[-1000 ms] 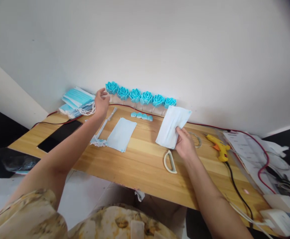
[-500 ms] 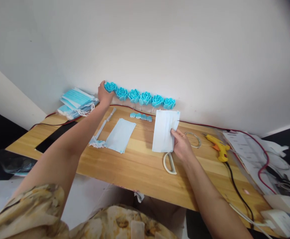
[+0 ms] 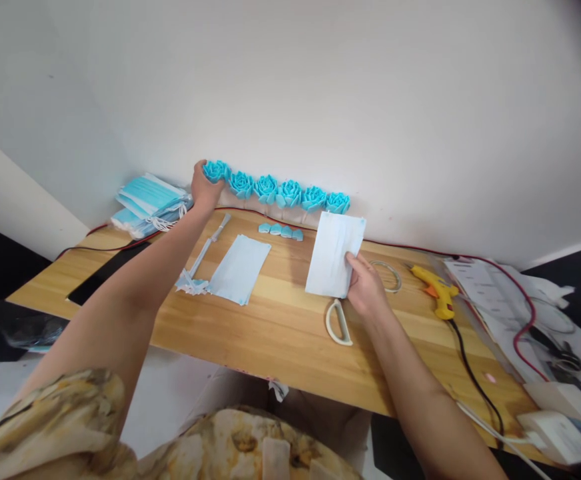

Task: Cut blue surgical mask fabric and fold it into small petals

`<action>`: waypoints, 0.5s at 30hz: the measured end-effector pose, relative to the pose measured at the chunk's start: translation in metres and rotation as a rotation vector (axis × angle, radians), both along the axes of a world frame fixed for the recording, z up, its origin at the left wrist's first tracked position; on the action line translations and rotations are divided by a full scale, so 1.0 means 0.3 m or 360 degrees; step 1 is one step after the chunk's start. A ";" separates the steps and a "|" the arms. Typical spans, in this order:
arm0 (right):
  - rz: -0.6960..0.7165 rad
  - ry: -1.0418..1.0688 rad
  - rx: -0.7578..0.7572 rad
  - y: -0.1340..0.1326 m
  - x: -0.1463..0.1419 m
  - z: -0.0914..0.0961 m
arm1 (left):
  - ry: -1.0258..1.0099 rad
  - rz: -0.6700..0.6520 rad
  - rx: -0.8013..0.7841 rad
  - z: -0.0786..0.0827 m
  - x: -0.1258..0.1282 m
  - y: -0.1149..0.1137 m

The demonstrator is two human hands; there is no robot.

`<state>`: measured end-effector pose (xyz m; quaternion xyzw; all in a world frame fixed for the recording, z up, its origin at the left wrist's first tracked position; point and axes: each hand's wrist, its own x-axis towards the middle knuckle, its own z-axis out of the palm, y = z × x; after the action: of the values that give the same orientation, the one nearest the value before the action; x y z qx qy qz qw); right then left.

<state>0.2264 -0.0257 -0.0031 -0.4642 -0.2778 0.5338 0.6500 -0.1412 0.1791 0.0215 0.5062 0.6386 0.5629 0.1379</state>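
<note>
At the left end of a row of blue flowers (image 3: 289, 193) made of folded material, my left hand (image 3: 206, 187) curls its thumb and fingers around the leftmost flower (image 3: 216, 171). My right hand (image 3: 368, 287) pinches a pale blue-white rectangular sheet (image 3: 333, 253), like the body of a face mask, by its right edge above the table. Below that sheet lies a pale D-shaped loop (image 3: 338, 323), partly hidden. Flat on the table to the left is a stack of similar sheets (image 3: 240, 269). Several small blue petal-like pieces (image 3: 280, 231) line up behind it.
A pile of face masks (image 3: 150, 203) lies at the back left, near a dark flat slab (image 3: 105, 273). White strips (image 3: 205, 257) lie beside the sheets. On the right are a ring (image 3: 388, 277), a yellow glue gun (image 3: 438, 291), a red cable (image 3: 525, 300) and a white plug (image 3: 560, 437).
My right hand has raised the sheet slightly and tilted it. My left hand stays on the leftmost flower. The whole view has shifted a little.
</note>
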 end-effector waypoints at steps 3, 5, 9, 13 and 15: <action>-0.0112 0.0097 -0.0020 0.011 0.000 -0.001 | -0.0016 -0.0011 0.0017 -0.016 -0.014 -0.052; -0.0078 0.0120 -0.0002 0.003 0.003 0.004 | -0.0015 -0.0001 0.0080 -0.026 -0.013 -0.107; 0.0625 -0.0023 0.0079 -0.058 0.011 0.022 | -0.0020 -0.0108 0.0104 -0.037 0.034 -0.205; 0.1646 -0.0425 0.0233 -0.112 0.017 0.029 | -0.0155 -0.0332 0.0039 -0.055 0.111 -0.217; 0.1684 -0.0475 0.0250 -0.112 0.016 0.023 | -0.0201 -0.0329 0.0035 -0.067 0.137 -0.199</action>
<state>0.2313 -0.0594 0.0037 -0.2821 -0.6010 0.6936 0.2795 -0.1002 0.1195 0.0013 0.5345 0.5669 0.5833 0.2296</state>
